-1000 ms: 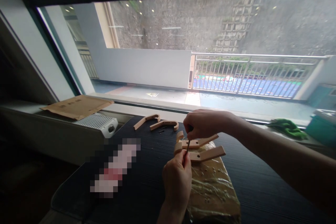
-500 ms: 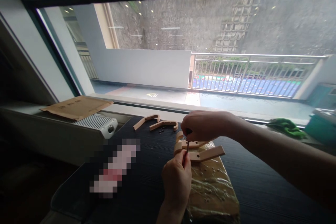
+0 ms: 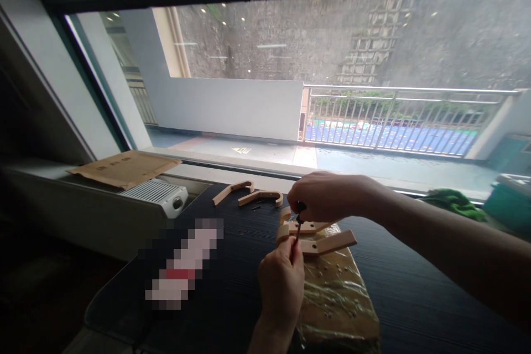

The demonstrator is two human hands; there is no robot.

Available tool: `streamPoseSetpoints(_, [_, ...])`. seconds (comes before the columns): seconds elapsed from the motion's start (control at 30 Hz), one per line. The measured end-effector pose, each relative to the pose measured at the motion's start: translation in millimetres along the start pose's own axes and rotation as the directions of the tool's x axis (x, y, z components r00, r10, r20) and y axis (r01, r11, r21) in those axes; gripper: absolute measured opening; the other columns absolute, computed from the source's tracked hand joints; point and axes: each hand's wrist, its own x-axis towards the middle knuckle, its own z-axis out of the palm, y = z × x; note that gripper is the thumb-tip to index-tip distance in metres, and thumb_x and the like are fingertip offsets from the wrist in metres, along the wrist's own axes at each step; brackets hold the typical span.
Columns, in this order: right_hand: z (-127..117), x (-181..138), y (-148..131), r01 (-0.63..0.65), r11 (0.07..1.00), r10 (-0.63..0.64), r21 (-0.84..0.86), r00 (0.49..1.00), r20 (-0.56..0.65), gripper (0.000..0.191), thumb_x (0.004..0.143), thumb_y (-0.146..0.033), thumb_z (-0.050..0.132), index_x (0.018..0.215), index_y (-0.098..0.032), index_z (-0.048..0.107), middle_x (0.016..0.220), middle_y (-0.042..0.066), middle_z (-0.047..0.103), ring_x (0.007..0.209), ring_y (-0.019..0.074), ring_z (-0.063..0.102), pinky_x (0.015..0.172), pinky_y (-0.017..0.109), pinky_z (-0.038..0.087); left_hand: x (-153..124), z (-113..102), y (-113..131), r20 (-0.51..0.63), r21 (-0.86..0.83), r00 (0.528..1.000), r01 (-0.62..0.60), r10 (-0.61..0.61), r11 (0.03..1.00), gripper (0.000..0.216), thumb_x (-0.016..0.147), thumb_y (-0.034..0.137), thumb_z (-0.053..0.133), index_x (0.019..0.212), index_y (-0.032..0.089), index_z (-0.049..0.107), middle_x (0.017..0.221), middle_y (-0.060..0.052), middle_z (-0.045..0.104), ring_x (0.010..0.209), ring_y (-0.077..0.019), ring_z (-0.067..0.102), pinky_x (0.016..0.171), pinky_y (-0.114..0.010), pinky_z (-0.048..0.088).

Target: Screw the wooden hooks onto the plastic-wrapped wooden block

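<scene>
In the head view, my right hand is closed round the dark handle of a screwdriver, whose thin shaft points down. My left hand is pinched shut round the lower end of that shaft; the tip and any screw there are hidden. Right at the left fingertips lies a pale wooden hook with a dark hole in its straight part. Behind it a second wooden hook is partly covered by the right hand. Both rest on a brown package wrapped in clear plastic film or tape.
Two more wooden hooks lie at the far side of the dark table, beside small dark screws. A blurred-out item is at left. A green cloth and a cardboard sheet lie near the window.
The right hand has turned slightly, so more of the screwdriver's dark handle shows. The left hand keeps its place at the shaft. The whole view has shifted a little.
</scene>
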Motion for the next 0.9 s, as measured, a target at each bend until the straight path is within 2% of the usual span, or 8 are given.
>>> streamPoseSetpoints(0.1, [5, 3, -2, 0.011, 0.999, -0.011, -0.050, 1.000, 0.000, 0.015, 0.075, -0.017, 0.051, 0.076, -0.015, 0.066, 0.065, 0.003, 0.060, 0.054, 0.0105, 0.044, 0.052, 0.027, 0.031, 0, 0, 0, -0.005, 0.016, 1.000, -0.015, 0.015, 1.000, 0.022, 0.085, 0.026, 0.048, 0.088, 0.021, 0.069, 0.075, -0.007, 0.073, 0.069, -0.0205, 0.069, 0.061, -0.024, 0.046])
streamPoseSetpoints(0.2, [6, 4, -3, -0.038, 0.997, 0.037, -0.064, 0.999, -0.031, 0.017, 0.076, -0.022, 0.050, 0.072, -0.016, 0.066, 0.062, 0.003, 0.060, 0.053, 0.0118, 0.045, 0.051, 0.028, 0.031, 0, 0, 0, -0.012, 0.024, 1.000, -0.022, 0.022, 0.999, 0.021, 0.084, 0.025, 0.048, 0.088, 0.021, 0.069, 0.076, -0.007, 0.073, 0.069, -0.0203, 0.069, 0.061, -0.023, 0.046])
streamPoseSetpoints(0.33, [2, 3, -2, -0.094, 0.996, 0.094, -0.009, 0.995, 0.028, 0.016, 0.073, -0.029, 0.056, 0.080, -0.020, 0.068, 0.069, 0.003, 0.063, 0.056, 0.0142, 0.049, 0.051, 0.029, 0.032, 0, 0, -1, -0.014, 0.026, 1.000, -0.013, 0.013, 1.000, 0.021, 0.084, 0.025, 0.048, 0.089, 0.021, 0.069, 0.076, -0.007, 0.073, 0.070, -0.0210, 0.069, 0.061, -0.024, 0.046])
streamPoseSetpoints(0.43, [0, 0, 1, -0.086, 0.996, 0.084, 0.020, 0.994, 0.070, 0.020, 0.069, -0.023, 0.059, 0.087, -0.023, 0.068, 0.073, 0.001, 0.065, 0.060, 0.0144, 0.051, 0.053, 0.028, 0.034, 0, -1, 0, -0.010, 0.015, 1.000, -0.013, 0.013, 1.000, 0.021, 0.084, 0.025, 0.048, 0.088, 0.021, 0.069, 0.077, -0.007, 0.073, 0.070, -0.0208, 0.069, 0.062, -0.024, 0.046])
streamPoseSetpoints(0.5, [1, -1, 4, -0.057, 0.998, 0.057, 0.000, 0.998, 0.035, 0.019, 0.071, -0.018, 0.055, 0.084, -0.021, 0.068, 0.072, 0.002, 0.064, 0.060, 0.0136, 0.051, 0.055, 0.028, 0.034, 0, -2, 1, -0.006, 0.011, 1.000, -0.013, 0.013, 1.000, 0.021, 0.084, 0.025, 0.048, 0.089, 0.021, 0.068, 0.077, -0.006, 0.073, 0.071, -0.0207, 0.069, 0.063, -0.024, 0.046])
streamPoseSetpoints(0.6, [7, -2, 8, -0.027, 0.999, 0.027, -0.019, 1.000, 0.011, 0.017, 0.075, -0.020, 0.052, 0.079, -0.018, 0.068, 0.068, 0.002, 0.063, 0.059, 0.0123, 0.048, 0.055, 0.027, 0.034, -1, -2, 2, -0.001, 0.005, 1.000, -0.009, 0.009, 1.000, 0.022, 0.085, 0.025, 0.048, 0.091, 0.021, 0.068, 0.079, -0.006, 0.073, 0.072, -0.0212, 0.069, 0.064, -0.025, 0.047])
streamPoseSetpoints(0.8, [7, 0, 6, -0.089, 0.995, 0.091, -0.039, 0.993, 0.068, 0.026, 0.079, -0.034, 0.050, 0.075, -0.016, 0.068, 0.063, 0.002, 0.061, 0.054, 0.0111, 0.046, 0.054, 0.027, 0.031, 0, -1, 1, 0.004, 0.016, 1.000, -0.002, 0.002, 1.000, 0.022, 0.085, 0.024, 0.048, 0.092, 0.019, 0.069, 0.079, -0.008, 0.073, 0.072, -0.0222, 0.069, 0.064, -0.026, 0.046])
streamPoseSetpoints(0.9, [2, 1, 4, -0.104, 0.994, 0.106, -0.023, 0.987, 0.125, 0.026, 0.076, -0.036, 0.053, 0.084, -0.018, 0.069, 0.068, 0.002, 0.062, 0.056, 0.0121, 0.048, 0.052, 0.027, 0.032, 0, 0, 0, 0.003, 0.018, 1.000, -0.007, 0.007, 1.000, 0.023, 0.085, 0.026, 0.048, 0.091, 0.019, 0.069, 0.078, -0.008, 0.073, 0.071, -0.0222, 0.069, 0.062, -0.025, 0.046])
